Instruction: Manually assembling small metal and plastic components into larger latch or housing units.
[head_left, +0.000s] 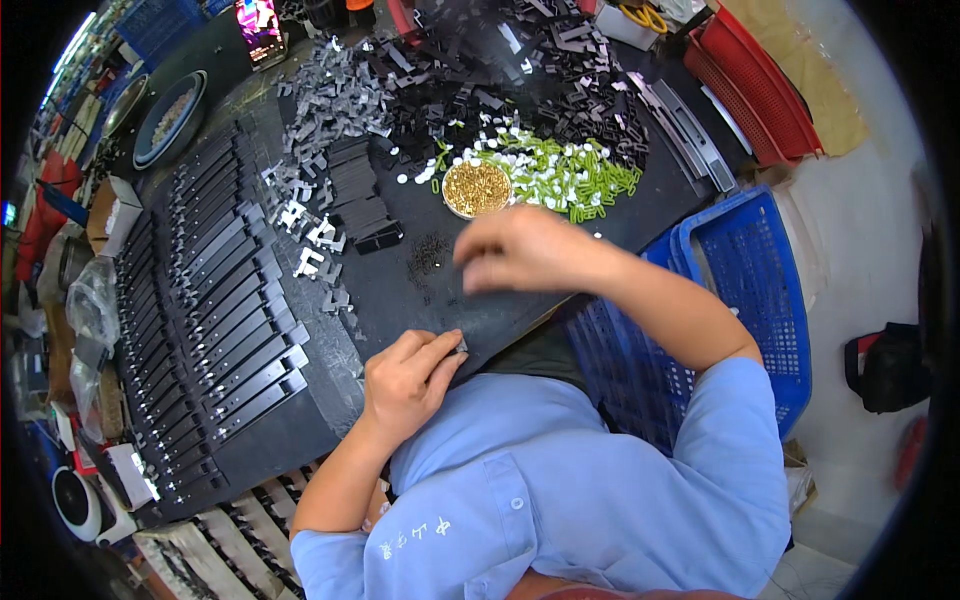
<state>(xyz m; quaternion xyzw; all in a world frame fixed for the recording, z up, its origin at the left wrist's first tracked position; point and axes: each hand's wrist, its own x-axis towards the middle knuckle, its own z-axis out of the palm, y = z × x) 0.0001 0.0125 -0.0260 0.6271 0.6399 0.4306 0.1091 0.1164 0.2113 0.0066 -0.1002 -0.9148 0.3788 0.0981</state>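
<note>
At the table's front edge my left hand (408, 380) is closed, thumb and forefinger pinching a small grey metal piece (461, 347), most of it hidden by the fingers. My right hand (522, 248) hovers over the table, bent at the wrist and smeared by motion, so its grip cannot be made out. Just beyond it stands a round dish of tiny brass-coloured parts (477, 188). To its left lies a loose scatter of tiny dark parts (428, 256). Green oval loops mixed with white discs (570, 175) spread behind the right hand.
Rows of dark metal strips (235, 320) cover the left side. Silvery bent brackets (340, 95) and black pieces (600, 90) are heaped at the back. A stack of dark bars (362, 195) sits mid-table. Blue crates (755, 290) stand at right; red baskets (745, 90) beyond.
</note>
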